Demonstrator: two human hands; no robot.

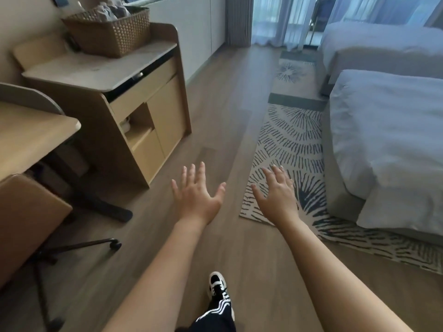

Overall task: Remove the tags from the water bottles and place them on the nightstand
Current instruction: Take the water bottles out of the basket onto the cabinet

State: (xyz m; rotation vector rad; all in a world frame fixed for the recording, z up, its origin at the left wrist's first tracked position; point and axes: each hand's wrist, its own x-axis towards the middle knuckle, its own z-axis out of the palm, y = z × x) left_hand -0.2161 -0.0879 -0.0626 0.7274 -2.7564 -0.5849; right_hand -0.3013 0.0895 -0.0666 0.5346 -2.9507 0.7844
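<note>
Hands, left and right, spread open and empty well short of the wicker basket, so fetching bottles looks next

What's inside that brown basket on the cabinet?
The woven basket holds a pile of what look like clear water bottles; only their tops show above the rim. The wall hides the rest, and no tags can be made out.
</note>
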